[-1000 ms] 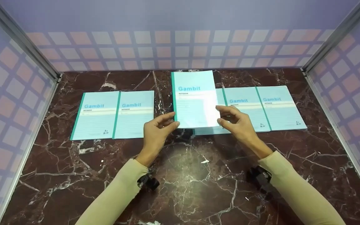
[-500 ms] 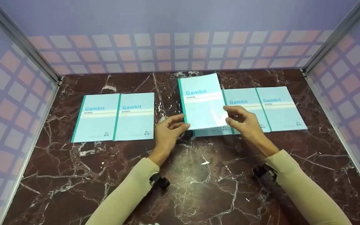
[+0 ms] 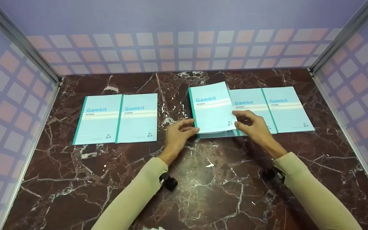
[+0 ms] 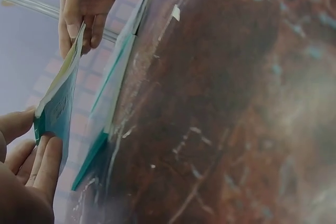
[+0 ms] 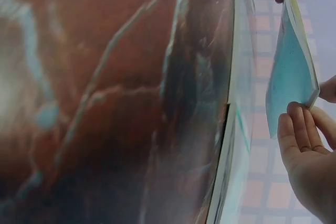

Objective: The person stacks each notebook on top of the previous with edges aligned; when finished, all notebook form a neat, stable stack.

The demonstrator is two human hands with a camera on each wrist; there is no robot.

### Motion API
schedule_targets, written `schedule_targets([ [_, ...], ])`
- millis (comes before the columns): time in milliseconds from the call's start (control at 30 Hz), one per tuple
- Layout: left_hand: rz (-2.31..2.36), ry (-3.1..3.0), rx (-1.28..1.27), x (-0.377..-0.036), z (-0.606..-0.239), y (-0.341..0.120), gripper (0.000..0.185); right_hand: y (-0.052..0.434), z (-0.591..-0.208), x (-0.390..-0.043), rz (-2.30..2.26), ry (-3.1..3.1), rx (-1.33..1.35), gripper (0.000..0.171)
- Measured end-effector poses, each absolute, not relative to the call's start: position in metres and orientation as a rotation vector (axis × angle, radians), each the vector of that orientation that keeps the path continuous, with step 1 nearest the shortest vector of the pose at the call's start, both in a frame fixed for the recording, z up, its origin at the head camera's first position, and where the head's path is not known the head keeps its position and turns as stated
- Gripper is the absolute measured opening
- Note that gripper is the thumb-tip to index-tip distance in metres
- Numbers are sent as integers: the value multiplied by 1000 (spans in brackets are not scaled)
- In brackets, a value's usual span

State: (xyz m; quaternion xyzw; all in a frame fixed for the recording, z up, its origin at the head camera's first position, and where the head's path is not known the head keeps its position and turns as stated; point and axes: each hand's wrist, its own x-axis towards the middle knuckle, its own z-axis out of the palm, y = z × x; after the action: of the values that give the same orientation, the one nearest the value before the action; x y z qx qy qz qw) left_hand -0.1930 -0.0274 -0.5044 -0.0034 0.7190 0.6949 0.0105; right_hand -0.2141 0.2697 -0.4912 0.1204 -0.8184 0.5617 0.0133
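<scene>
Now both hands on one light-blue notebook point(image 3: 212, 108): left hand point(image 3: 179, 134) pinching the near left corner by the green spine, thumb above and fingers below; right hand point(image 3: 254, 126) pinching the near right corner in the same way. Held a little above the table, near edge raised, as seen from both wrist views. Directly under it, another notebook point(image 3: 217, 134) lying flat, only its near edge visible. Just to the right, touching this one, two more notebooks point(image 3: 270, 108) side by side, partly behind the right hand. Well apart on the left, a pair of notebooks point(image 3: 117, 118) overlapping slightly, each with the word "Gambit" on the cover. Underneath everything, a dark red-brown marble table point(image 3: 203, 179) with white veins, glossy, with a bright reflection near the middle. Around three sides, pale walls point(image 3: 177, 48) with a grid of pink and white squares, joined by metal corner posts point(image 3: 24, 48).
</scene>
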Motion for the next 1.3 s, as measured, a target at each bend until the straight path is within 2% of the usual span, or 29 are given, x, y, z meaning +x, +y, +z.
schedule_targets([
  [700,1958,2405,-41,-198,-519,-15,32,276,-509,-211,1548,-2729,318,39],
  [1300,1866,2566,-4,-196,-513,-9,31,273,-508,-214,1376,-2823,336,42],
])
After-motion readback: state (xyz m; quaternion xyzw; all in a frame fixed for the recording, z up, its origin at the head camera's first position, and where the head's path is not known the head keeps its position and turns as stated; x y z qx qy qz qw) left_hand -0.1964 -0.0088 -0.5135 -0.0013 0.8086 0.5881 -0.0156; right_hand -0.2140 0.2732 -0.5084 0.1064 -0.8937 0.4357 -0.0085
